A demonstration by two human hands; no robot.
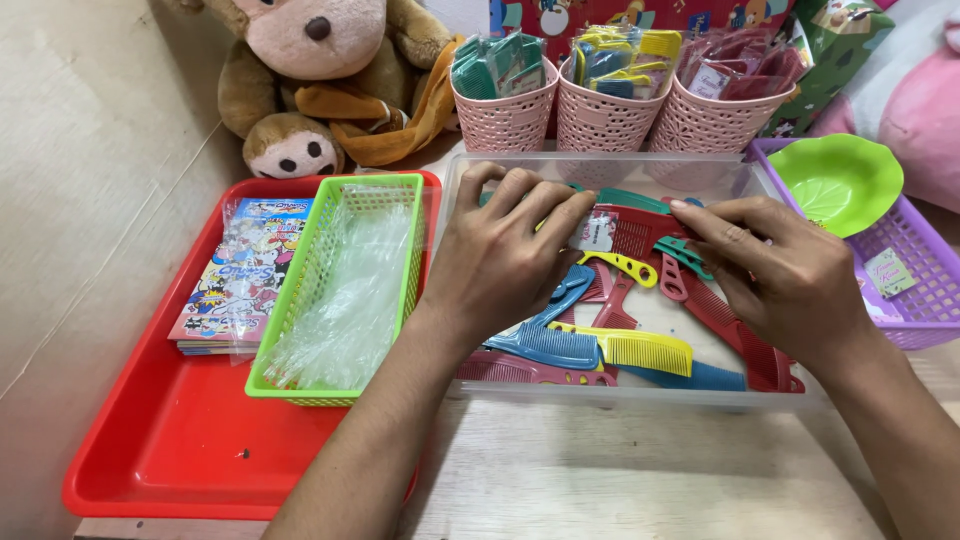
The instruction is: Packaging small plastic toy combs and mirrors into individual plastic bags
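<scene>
Both hands work over the clear tub [480,392] of loose combs [600,345]. The left hand [505,250] and right hand [785,275] together pinch a red comb [640,232] with a paper tag, held above the pile. Left of the tub, a green basket [300,300] of plastic sleeves sits in a red tray [170,440].

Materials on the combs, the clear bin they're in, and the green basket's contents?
Combs: moulded plastic by the look, solid bright colours, slightly glossy. Clear bin: translucent rigid plastic, the combs showing through its wall. Green basket: lattice plastic, holding clear film bags, thin, crinkled and shiny, likely cellophane or polybag.
</scene>
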